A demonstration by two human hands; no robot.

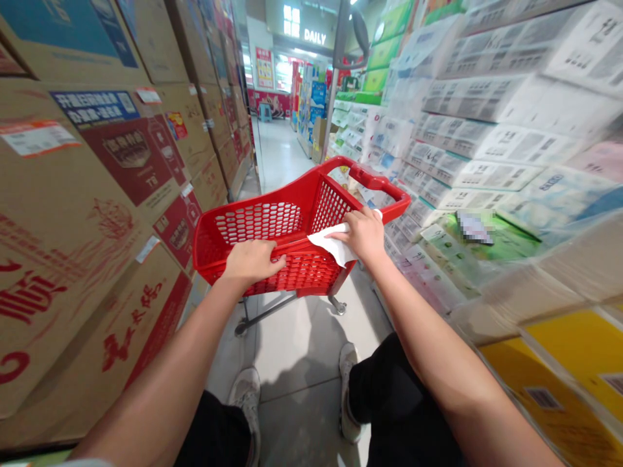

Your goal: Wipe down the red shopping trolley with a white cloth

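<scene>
A red plastic shopping cart (272,224) stands in a narrow aisle just ahead of me, its basket empty. My left hand (252,259) is closed over the near rim of the basket. My right hand (364,232) grips the rim near the red handle (384,185) and presses a white cloth or paper (331,245) against it. Both my forearms reach forward from the bottom of the view. My shoes and dark trousers show below.
Stacked brown cardboard cartons (97,194) wall the left side. Wrapped tissue packs (487,143) fill shelves on the right, yellow boxes (574,363) lower down. Grey floor tiles (287,155) run ahead to a bright store area with displays.
</scene>
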